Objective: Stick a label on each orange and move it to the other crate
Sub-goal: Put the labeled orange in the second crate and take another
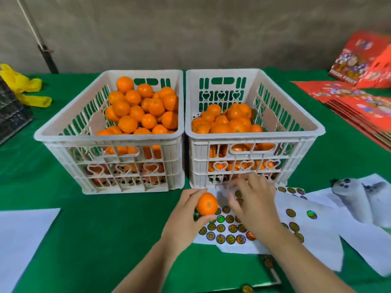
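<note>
Left crate (pixel 110 136) heaped with oranges, right crate (pixel 254 136) abutting it, half full; in front, left hand (pixel 184 220) fingers gripping one orange (pixel 207 204) above the desk (pixel 105 240), right hand (pixel 256 210) fingers curled over the sticker sheet (pixel 228 231), grasp indeterminate.

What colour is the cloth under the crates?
Green: the tablecloth is plain dark green, clearest in the head view, around both white crates.
</note>
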